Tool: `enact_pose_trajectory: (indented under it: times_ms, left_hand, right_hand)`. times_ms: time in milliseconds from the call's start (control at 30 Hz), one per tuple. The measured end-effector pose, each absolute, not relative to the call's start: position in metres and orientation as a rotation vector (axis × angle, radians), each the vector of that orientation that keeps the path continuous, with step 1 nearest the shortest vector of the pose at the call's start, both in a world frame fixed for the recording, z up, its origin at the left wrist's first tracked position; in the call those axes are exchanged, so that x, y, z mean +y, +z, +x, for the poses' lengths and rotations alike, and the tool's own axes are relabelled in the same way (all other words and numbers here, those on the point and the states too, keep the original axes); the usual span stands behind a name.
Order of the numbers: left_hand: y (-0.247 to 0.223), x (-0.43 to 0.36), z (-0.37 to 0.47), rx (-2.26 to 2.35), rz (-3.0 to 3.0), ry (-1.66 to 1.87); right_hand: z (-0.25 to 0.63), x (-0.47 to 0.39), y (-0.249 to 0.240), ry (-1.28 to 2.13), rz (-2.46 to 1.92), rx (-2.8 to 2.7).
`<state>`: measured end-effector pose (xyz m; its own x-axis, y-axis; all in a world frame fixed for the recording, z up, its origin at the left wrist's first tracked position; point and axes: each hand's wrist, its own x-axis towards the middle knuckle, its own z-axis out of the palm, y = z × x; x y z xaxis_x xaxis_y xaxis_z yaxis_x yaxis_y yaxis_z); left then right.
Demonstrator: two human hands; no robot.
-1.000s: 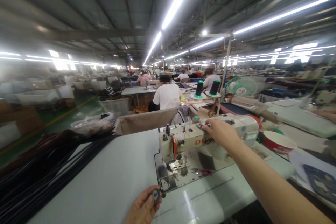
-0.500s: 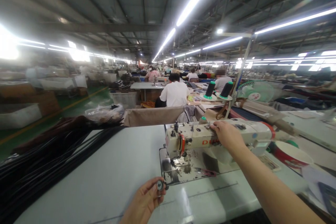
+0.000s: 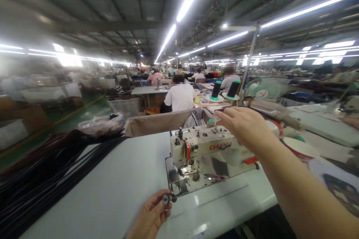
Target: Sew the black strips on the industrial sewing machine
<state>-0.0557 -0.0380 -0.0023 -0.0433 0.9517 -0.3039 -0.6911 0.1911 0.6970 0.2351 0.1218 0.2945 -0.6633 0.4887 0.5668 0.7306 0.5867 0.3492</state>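
Observation:
My left hand (image 3: 151, 211) pinches a small round metal bobbin (image 3: 166, 199) between thumb and fingers, just off the front left corner of the sewing machine's bed. A dark round knob-like piece lies right by those fingertips; whether it is held too, I cannot tell. Above the top of the white sewing machine (image 3: 200, 143) is my right hand (image 3: 242, 125), its fingers bent together and pointing left; what they hold, if anything, is hidden. A small spool (image 3: 210, 123) with a green top stands behind the machine. Pink-handled thread snips (image 3: 215, 177) lie on the bed.
Long black strips (image 3: 64, 171) are heaped along the left of the pale table (image 3: 123, 175). Two black thread cones (image 3: 215, 90) stand behind the machine, near a green fan (image 3: 262, 89). A cloth-lined bin (image 3: 157, 124) and a seated person in white (image 3: 181, 97) are ahead.
My right hand has lifted from the machine's top and now hovers over it. The left hand still holds the bobbin near the bed's corner. The view has shifted slightly right.

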Motion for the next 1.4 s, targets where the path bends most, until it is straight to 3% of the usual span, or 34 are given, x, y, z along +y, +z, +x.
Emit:
enact_pose_trajectory:
  times_ms: [200, 433, 633, 833, 1200, 1400]
  left_hand:
    - [-0.004, -0.041, -0.057, 0.894, 0.434, 1.359]
    - [0.015, -0.045, -0.052, 0.955, 0.647, 1.402]
    - [0.033, -0.051, -0.037, 0.927, 0.783, 1.465]
    - [0.046, -0.058, -0.033, 0.964, 0.973, 1.414]
    - [0.063, -0.074, -0.026, 1.246, 1.313, 1.293]
    - [0.064, -0.07, -0.02, 1.174, 1.032, 1.451]
  right_hand:
    - [0.2, 0.058, 0.229, -0.12, -0.541, -2.399]
    - [0.17, 0.014, 0.136, 0.431, -0.765, -2.276]
    - [0.157, -0.007, 0.112, 1.474, -0.955, -1.79]
    - [0.141, -0.023, 0.098, 2.188, -0.797, -1.076]
    - [0.135, -0.022, 0.089, 2.3, -0.788, -0.819]
    - [0.142, -0.016, 0.092, 1.956, -0.88, -1.387]
